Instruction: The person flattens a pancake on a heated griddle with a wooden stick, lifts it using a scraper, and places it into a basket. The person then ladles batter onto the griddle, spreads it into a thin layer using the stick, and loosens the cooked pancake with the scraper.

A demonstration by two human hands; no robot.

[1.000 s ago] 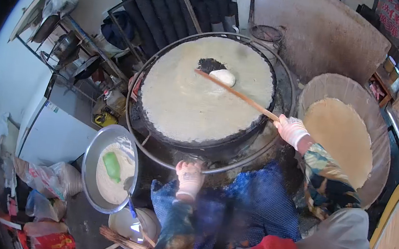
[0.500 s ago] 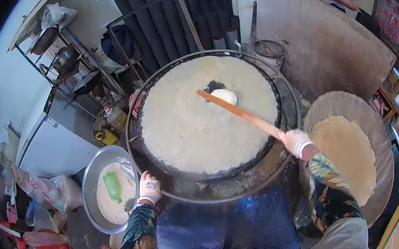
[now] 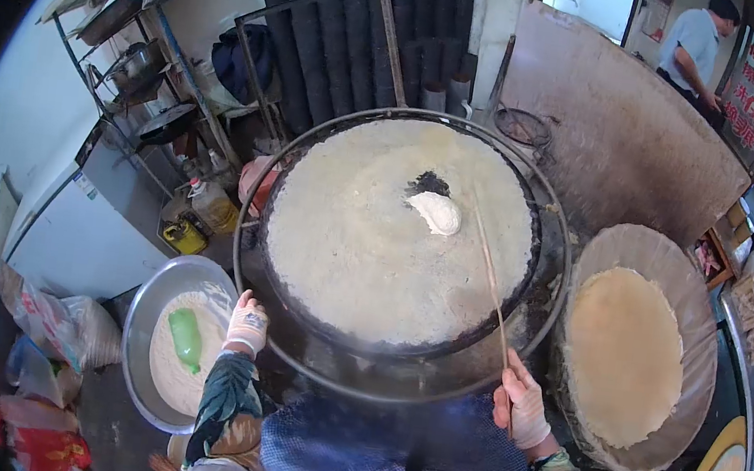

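A wide round griddle (image 3: pixel 371 282) is covered by a thin pale layer of batter, with a dark bare patch near the middle. Beside that patch sits a white lump of dough (image 3: pixel 437 213). My right hand (image 3: pixel 523 404), in a light glove, is closed round the lower end of a long thin wooden stick (image 3: pixel 491 273); its far end lies over the batter just right of the dough. At the griddle's lower left, my left hand (image 3: pixel 248 321), gloved too, has its fingers curled at the metal ring (image 3: pixel 321 381) around the griddle.
A metal bowl (image 3: pixel 137 338) of flour with a green scoop (image 3: pixel 184 340) stands at the left. On the right is a lined basket (image 3: pixel 699 369) holding a tan round layer. Shelves with pans (image 3: pixel 137 65) stand at the back left. A person (image 3: pixel 691 53) is at the upper right.
My right hand has moved down and toward me, swinging the stick from across the dough to its right side. My left hand has shifted left along the ring. The view has tilted up.
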